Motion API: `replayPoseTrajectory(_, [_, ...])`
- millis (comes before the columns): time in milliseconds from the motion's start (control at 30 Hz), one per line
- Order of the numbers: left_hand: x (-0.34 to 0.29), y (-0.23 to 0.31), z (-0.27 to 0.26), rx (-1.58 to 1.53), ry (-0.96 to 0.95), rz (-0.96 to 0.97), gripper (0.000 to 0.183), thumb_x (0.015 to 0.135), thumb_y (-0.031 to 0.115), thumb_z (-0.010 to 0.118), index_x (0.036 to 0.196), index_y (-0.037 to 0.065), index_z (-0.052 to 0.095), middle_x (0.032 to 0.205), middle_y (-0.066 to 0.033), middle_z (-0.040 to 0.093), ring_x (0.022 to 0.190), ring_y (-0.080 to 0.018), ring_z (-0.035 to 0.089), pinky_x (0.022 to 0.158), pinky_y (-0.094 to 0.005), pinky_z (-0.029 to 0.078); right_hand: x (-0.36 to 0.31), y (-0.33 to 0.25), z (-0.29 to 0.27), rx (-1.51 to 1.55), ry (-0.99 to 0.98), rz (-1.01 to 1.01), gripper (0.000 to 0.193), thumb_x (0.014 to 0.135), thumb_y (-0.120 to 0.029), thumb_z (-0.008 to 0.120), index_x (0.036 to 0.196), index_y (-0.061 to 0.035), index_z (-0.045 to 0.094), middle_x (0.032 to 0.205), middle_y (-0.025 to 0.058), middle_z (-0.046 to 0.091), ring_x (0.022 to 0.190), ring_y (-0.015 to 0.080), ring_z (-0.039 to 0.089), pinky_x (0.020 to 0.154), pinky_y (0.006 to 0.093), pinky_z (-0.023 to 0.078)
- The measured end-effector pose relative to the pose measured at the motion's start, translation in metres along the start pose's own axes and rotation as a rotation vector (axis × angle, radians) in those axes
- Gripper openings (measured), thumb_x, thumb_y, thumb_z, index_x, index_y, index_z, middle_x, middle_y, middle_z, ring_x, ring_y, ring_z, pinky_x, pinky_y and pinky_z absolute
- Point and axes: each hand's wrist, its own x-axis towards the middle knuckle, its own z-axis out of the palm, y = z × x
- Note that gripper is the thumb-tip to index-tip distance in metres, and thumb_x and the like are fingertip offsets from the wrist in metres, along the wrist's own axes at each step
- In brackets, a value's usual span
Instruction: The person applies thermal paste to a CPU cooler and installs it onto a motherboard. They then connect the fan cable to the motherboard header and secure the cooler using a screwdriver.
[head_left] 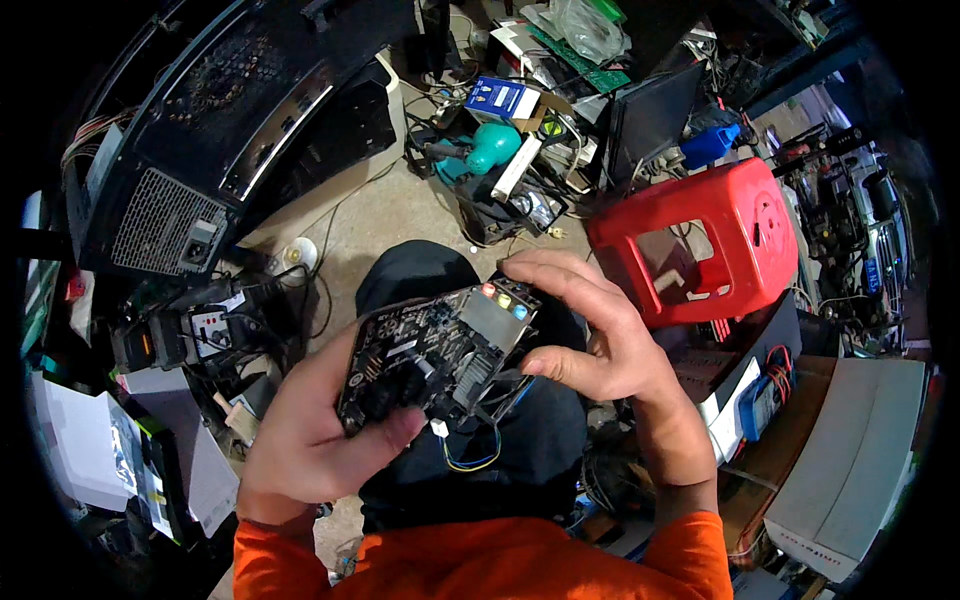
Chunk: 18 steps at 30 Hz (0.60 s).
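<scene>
A black computer motherboard (pixel 400 345) is held tilted above my lap. My left hand (pixel 325 430) grips its left edge, the thumb lying across the front and the other fingers hidden behind. My right hand (pixel 595 335) curves round the board's right side, fingertips at the top corner and thumb near the lower right edge. Red, yellow and blue round audio jacks (pixel 504 300) sit on the port side between them. Below the board hangs a loop of thin coloured wires (pixel 470 466) with a white plug (pixel 439 428).
An open computer case (pixel 300 150) stands at the far left. To the right are a red plastic stool (pixel 740 240), a blue multimeter (pixel 752 410) and a long white box (pixel 850 450). A teal power tool (pixel 490 150), a blue box (pixel 502 99) and cables clutter the floor ahead.
</scene>
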Motion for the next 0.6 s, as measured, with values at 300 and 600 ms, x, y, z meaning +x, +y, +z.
replayPoseTrajectory(300, [0.002, -0.003, 0.001, 0.026, -0.025, 0.001, 0.056, 0.08, -0.001, 0.07, 0.133, -0.003, 0.053, 0.119, -0.0092, 0.065, 0.109, -0.0159, 0.059, 0.099, -0.0311, 0.044, 0.0, -0.004, 0.003, 0.026, 0.032, 0.035, 0.071, 0.075, -0.032, 0.084, 0.132, 0.0022, 0.057, 0.129, 0.0181, 0.06, 0.122, 0.032, 0.056, 0.104, 0.041, 0.042])
replayPoseTrajectory(600, [0.006, -0.007, -0.006, 0.006, -0.096, 0.013, 0.051, 0.079, 0.001, 0.071, 0.128, -0.003, 0.057, 0.115, -0.0081, 0.066, 0.106, -0.0163, 0.06, 0.096, -0.0308, 0.045, 0.002, -0.006, 0.008, 0.036, 0.075, 0.063, 0.067, 0.074, -0.025, 0.084, 0.13, 0.0016, 0.059, 0.128, 0.0176, 0.061, 0.121, 0.0314, 0.057, 0.104, 0.0404, 0.043])
